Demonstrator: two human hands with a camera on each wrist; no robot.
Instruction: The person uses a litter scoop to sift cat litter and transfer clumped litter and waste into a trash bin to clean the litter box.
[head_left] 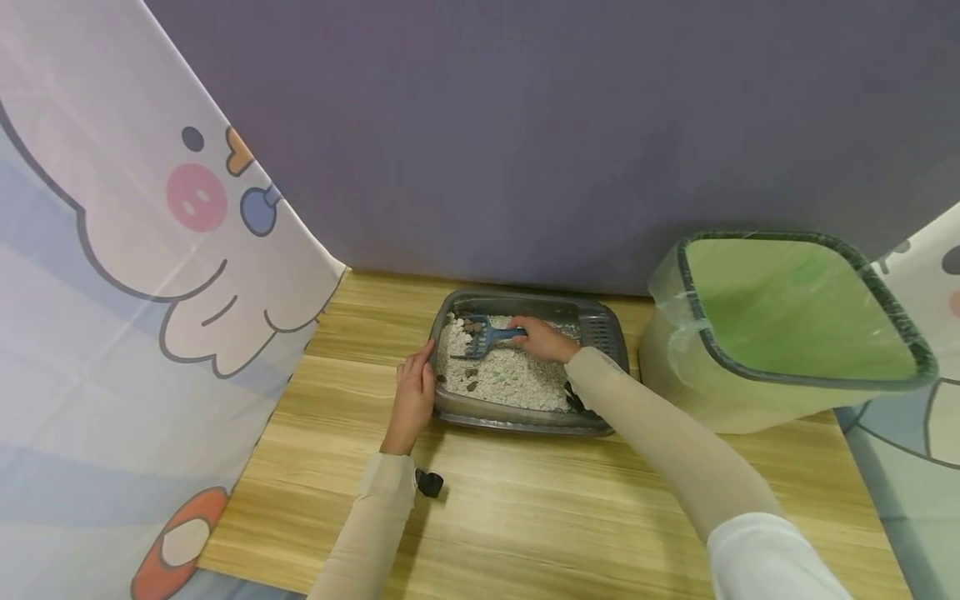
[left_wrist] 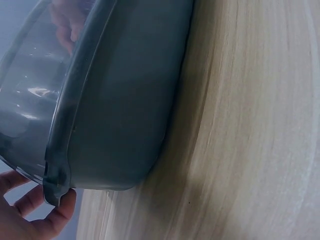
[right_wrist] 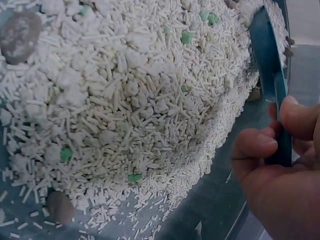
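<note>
Closest to my head view, at the bottom of the frame, are my two pale sleeves reaching up toward the middle. My right hand [head_left: 542, 340] has its grip closed round the handle of a blue scoop [head_left: 486, 335]; the right wrist view shows the fingers [right_wrist: 256, 150] curled on that handle. Its slotted blade lies in the upper left part of the white litter [head_left: 504, 377], with a few brown lumps [head_left: 472, 327] on it. My left hand [head_left: 415, 392] holds the left rim of the grey litter tray [head_left: 525, 421], thumb over the edge, fingers [left_wrist: 30, 202] curled under the lip in the left wrist view. That tray sits at frame centre on the wooden worktop [head_left: 525, 508]. Right of it stands a green bin [head_left: 787, 333] lined with clear plastic. Cartoon-printed curtains [head_left: 112, 292] fill the left side.
</note>
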